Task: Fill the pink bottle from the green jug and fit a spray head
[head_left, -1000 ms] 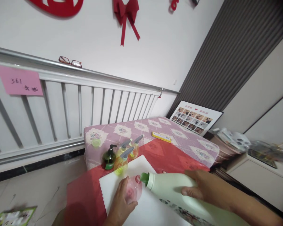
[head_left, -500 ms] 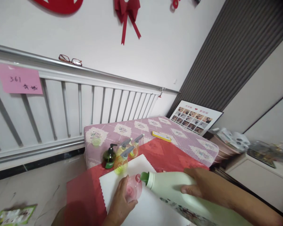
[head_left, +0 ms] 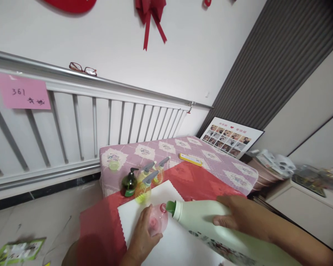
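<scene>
My left hand (head_left: 143, 234) is wrapped round a small clear pink bottle (head_left: 158, 220), its open neck tilted up to the right. In my right hand (head_left: 233, 214) lies a big pale green detergent bottle (head_left: 199, 214), tipped nearly level. Its green spout (head_left: 170, 207) is right at the pink bottle's mouth; I cannot make out whether liquid is flowing. Both are over a white board (head_left: 172, 244) with a scalloped edge. Just beyond stand a dark green pump bottle (head_left: 129, 183) and several spray bottles (head_left: 143, 190) with grey heads and yellowish liquid.
A red cloth (head_left: 100, 229) covers part of a table with a purple patterned cover (head_left: 166, 147). On the cover lie a yellow box (head_left: 190, 159) and a pale green lid (head_left: 114, 165). Behind runs a white radiator (head_left: 100, 122); a photo board (head_left: 230, 136) leans at the back right.
The view has shifted very slightly. Both hands keep their hold, and the detergent spout stays at the pink bottle's mouth.
</scene>
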Tool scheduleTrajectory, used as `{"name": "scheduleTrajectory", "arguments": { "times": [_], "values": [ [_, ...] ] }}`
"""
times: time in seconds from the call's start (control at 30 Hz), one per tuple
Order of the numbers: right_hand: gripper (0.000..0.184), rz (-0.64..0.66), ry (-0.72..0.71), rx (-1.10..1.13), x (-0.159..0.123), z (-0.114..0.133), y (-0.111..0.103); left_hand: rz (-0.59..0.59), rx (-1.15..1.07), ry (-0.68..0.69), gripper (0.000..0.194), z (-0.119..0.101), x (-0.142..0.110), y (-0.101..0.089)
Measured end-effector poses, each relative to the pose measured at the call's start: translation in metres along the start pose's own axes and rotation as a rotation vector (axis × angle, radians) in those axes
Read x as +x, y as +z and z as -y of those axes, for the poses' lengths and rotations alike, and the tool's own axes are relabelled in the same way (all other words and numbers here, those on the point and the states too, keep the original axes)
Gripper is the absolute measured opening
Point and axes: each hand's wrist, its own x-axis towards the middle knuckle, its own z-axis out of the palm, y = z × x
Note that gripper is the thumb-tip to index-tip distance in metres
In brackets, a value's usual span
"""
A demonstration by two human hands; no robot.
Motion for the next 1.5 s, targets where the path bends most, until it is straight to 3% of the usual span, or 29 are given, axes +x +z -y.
{"name": "scheduleTrajectory", "arguments": {
  "times": [0.7, 1.5],
  "values": [
    [0.038, 0.038, -0.022, -0.040, 0.000, 0.008, -0.008, -0.006, -0.024, 0.000, 0.099, -0.004, -0.001, -0.001],
    [0.039, 0.035, 0.007, -0.007, -0.007, 0.004, -0.010, -0.028, -0.043, 0.036, 0.098, 0.012, 0.004, 0.003]
  ]
}}
